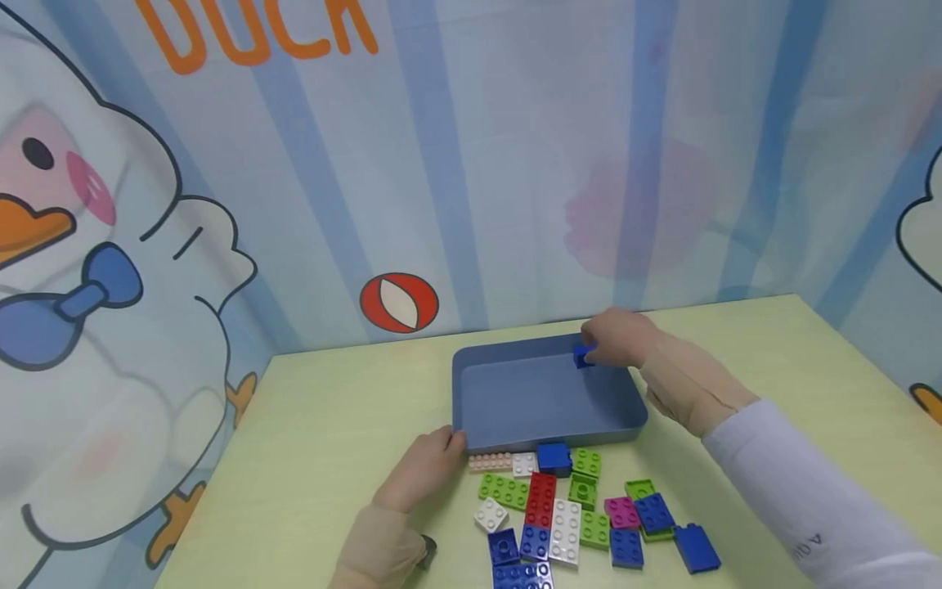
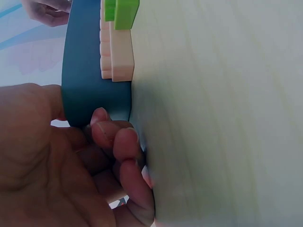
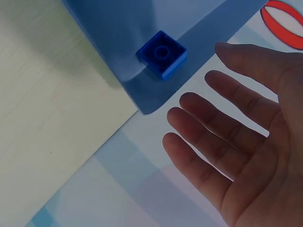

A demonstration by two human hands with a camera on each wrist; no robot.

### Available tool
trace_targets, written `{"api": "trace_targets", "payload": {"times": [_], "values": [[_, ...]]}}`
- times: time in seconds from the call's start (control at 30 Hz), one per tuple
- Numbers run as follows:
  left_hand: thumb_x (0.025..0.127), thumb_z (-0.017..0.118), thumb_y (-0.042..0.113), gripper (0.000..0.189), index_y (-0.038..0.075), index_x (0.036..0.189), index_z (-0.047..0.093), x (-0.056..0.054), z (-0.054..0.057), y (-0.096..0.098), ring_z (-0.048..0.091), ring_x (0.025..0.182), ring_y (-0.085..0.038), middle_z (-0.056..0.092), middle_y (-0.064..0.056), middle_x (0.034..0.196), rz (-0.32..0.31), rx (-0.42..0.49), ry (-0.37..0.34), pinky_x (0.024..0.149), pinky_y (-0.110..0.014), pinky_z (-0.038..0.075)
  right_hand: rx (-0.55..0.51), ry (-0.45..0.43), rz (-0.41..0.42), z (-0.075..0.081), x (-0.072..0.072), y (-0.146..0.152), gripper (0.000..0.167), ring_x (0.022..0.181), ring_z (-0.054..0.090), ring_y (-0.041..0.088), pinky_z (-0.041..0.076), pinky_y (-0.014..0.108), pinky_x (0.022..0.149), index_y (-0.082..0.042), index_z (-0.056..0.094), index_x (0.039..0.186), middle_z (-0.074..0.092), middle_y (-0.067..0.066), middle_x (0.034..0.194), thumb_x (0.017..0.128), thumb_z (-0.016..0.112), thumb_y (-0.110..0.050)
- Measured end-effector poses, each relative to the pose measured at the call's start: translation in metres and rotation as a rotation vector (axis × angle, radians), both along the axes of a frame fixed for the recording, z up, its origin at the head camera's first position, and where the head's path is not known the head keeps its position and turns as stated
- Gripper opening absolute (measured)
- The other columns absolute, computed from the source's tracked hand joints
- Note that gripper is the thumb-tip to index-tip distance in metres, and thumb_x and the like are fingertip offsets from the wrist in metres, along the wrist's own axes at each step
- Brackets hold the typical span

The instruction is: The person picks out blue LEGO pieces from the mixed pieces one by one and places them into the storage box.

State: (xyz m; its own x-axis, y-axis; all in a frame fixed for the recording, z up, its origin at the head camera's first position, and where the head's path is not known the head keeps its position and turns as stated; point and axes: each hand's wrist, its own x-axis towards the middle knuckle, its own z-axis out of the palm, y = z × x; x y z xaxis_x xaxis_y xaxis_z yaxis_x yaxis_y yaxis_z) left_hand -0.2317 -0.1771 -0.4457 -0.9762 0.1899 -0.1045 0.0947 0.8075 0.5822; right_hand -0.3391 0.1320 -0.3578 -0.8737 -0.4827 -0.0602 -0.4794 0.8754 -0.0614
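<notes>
A grey-blue tray [image 1: 518, 401] stands at the back of the table. Its near left corner is gripped by my left hand [image 1: 421, 468], whose thumb and curled fingers meet at the wall in the left wrist view. One blue square brick [image 3: 171, 66] lies in the tray's far right corner, hollow underside up. Over that corner is my right hand [image 1: 621, 337]; in the right wrist view its fingers are loosely spread, apart from the brick, and hold nothing.
Several bricks lie before the tray, among them a red brick [image 1: 540, 499], a long white brick [image 1: 565, 532], a pink brick [image 1: 621, 513] and a peach brick [image 1: 489, 463] against its front wall. Behind the table hangs a printed cloth [image 1: 515, 204].
</notes>
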Motion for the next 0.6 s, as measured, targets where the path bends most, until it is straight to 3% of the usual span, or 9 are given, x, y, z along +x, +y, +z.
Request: {"api": "trace_targets", "payload": {"times": [0.23, 0.6], "values": [[0.1, 0.034, 0.034, 0.038, 0.005, 0.1, 0.059, -0.002, 0.0, 0.0, 0.058, 0.081, -0.021, 0.063, -0.016, 0.099, -0.002, 0.016, -0.01, 0.074, -0.04, 0.047, 0.019, 0.027, 0.035, 0.004, 0.023, -0.007, 0.023, 0.085, 0.062, 0.024, 0.049, 0.042, 0.075, -0.007, 0.068, 0.1, 0.066, 0.006, 0.095, 0.083, 0.069, -0.023], [0.1, 0.035, 0.033, 0.036, 0.006, 0.098, 0.059, -0.007, -0.001, 0.0, 0.058, 0.083, -0.022, 0.063, -0.016, 0.1, -0.014, 0.014, 0.004, 0.076, -0.041, 0.047, -0.012, -0.076, 0.147, 0.004, 0.068, -0.021, 0.021, 0.081, 0.059, 0.017, 0.049, 0.035, 0.072, -0.011, 0.068, 0.099, 0.065, 0.001, 0.089, 0.083, 0.07, -0.026]]}}
